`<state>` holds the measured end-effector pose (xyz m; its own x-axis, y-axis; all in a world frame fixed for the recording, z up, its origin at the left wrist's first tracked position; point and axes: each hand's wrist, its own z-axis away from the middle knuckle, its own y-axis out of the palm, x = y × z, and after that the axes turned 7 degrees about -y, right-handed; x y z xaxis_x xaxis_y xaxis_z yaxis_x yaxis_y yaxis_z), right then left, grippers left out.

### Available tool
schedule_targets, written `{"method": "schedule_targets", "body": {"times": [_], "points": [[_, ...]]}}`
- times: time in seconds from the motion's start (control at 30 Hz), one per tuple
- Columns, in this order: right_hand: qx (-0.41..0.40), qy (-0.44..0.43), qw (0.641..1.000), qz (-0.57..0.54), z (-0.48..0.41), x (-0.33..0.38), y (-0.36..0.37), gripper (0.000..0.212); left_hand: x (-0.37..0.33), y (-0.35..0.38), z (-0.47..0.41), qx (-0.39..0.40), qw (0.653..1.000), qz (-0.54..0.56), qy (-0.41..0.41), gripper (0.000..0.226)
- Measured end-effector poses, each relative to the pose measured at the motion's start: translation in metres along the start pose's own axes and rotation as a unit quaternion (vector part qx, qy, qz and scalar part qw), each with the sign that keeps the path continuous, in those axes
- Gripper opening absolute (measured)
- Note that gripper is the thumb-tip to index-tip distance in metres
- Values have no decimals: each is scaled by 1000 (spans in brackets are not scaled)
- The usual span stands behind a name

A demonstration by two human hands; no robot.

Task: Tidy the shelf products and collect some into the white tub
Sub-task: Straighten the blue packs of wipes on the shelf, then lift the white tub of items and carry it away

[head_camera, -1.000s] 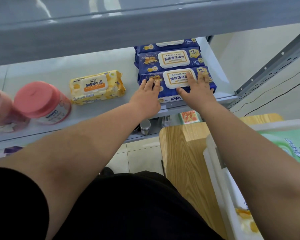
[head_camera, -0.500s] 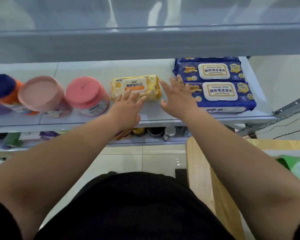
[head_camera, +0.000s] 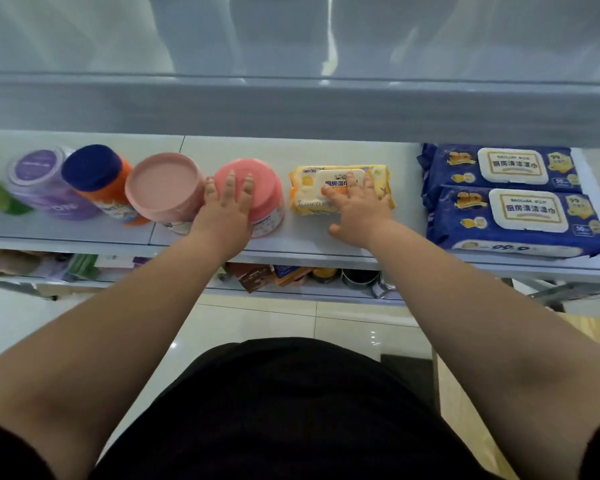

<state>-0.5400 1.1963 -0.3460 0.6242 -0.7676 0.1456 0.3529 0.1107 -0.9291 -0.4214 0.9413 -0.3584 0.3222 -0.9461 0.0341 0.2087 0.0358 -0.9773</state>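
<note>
On the grey shelf [head_camera: 305,245] stands a canister with a pink lid [head_camera: 269,199]. My left hand [head_camera: 227,206] rests on its lid and front, fingers laid fairly straight over the top. To its right lies a yellow wipes pack [head_camera: 303,194]. My right hand [head_camera: 357,207] lies flat on the pack with fingers spread and the thumb out in front on the shelf. Two blue wipes packs [head_camera: 513,220] lie one behind the other at the shelf's right end. The white tub is out of view.
Left of the pink canister stand a pale pink canister [head_camera: 161,188], an orange jar with a blue lid [head_camera: 94,169] and a purple jar [head_camera: 40,178]. The upper shelf's edge [head_camera: 291,102] hangs close above. A lower shelf [head_camera: 291,273] holds several small goods. A wooden table [head_camera: 465,403] is at lower right.
Both hands have shifted left along the shelf: the left from the yellow pack to the pink canister, the right from the gap beside the blue packs onto the yellow pack. The view swung left.
</note>
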Motion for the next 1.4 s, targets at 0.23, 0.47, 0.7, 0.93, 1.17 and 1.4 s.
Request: {"method": "schedule_targets", "body": {"times": [0.23,0.47,0.7,0.93,1.17,1.4], "points": [[-11,11,999,51,8,9,-7,85,-10,-3,-12,-31,997,-61,26,80],[25,12,999,39,-41,-11,-23,98,-10,-2,-9,-37,993,-104,26,77],[4,21,1000,12,-22,-17,-6,90,-1,4,-21,-11,998,-54,37,87],[3,27,999,22,-3,-1,-5,88,-14,-20,-2,21,996,-87,12,78],[-53,-27,998,-34,53,8,13,76,-43,-29,54,-8,994,-55,90,77],[-133,-12,990,-49,109,16,16,68,-66,-26,74,-44,977,-14,208,76]]}}
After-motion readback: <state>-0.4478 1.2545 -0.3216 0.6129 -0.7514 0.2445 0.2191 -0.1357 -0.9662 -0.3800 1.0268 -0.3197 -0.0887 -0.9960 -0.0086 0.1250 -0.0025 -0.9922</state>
